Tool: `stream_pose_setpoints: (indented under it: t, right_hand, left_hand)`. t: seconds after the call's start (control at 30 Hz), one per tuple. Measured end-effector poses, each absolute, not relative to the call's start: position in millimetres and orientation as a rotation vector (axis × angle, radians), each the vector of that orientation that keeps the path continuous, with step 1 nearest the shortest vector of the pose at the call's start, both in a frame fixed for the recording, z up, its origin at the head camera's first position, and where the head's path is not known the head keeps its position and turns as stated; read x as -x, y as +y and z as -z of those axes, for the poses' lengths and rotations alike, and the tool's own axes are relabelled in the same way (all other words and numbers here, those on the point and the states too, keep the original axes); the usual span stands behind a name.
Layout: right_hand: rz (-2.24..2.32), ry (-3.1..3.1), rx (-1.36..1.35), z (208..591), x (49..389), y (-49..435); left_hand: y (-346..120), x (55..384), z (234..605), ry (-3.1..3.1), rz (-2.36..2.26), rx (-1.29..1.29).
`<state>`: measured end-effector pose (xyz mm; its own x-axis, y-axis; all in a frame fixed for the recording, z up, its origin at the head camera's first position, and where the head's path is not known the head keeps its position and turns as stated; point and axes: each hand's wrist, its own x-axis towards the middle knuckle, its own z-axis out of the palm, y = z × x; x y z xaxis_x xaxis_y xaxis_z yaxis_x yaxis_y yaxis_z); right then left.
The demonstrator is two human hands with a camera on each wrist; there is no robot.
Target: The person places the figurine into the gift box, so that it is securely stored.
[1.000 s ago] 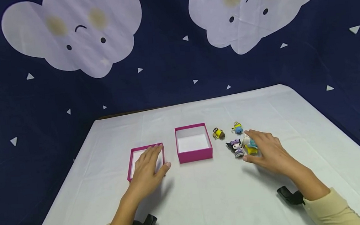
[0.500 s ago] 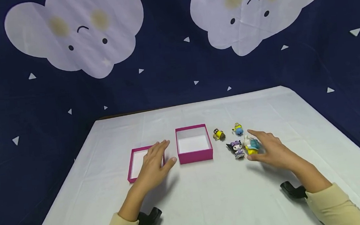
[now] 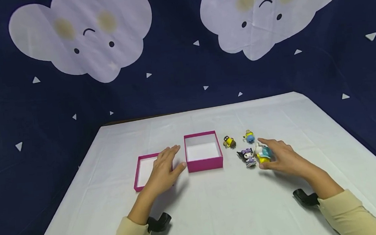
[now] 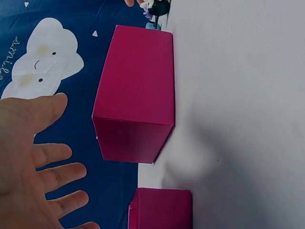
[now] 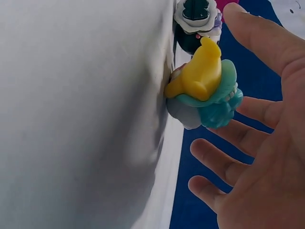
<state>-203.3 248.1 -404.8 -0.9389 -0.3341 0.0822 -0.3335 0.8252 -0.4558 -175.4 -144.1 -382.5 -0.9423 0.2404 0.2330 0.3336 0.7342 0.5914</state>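
Note:
My left hand [image 3: 163,172] hovers between a shallow pink-rimmed box lid [image 3: 143,173] and a deeper pink box [image 3: 205,164], fingers spread, holding nothing. In the left wrist view the box [image 4: 136,76] stands just beyond the fingertips. My right hand [image 3: 285,158] is spread around the right side of a white, teal and yellow figurine [image 3: 262,154]. The right wrist view has that figurine [image 5: 200,90] between thumb and fingers; whether they touch it I cannot tell. Close beside it lies a black and purple figurine [image 3: 248,157].
Two small yellow toy figures lie behind: a brown-bottomed one [image 3: 229,142] and a blue-bottomed one [image 3: 249,136]. A white cloth covers the table [image 3: 216,212]. Behind hangs a dark blue curtain [image 3: 171,85] with clouds. Each wrist wears a black mount [image 3: 159,222].
My left hand has moved right, off the lid toward the box. My right hand has shifted slightly right, still beside the teal and yellow figurine. The head view has tilted a little.

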Motion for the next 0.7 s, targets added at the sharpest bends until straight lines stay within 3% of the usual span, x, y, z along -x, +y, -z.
stream_pose_setpoints:
  t: [0.7]
  right_hand:
    - [0.618, 3.009, 0.548, 411, 213, 245]
  left_hand:
    - [-141, 194, 395, -2.804, 0.977, 0.499]
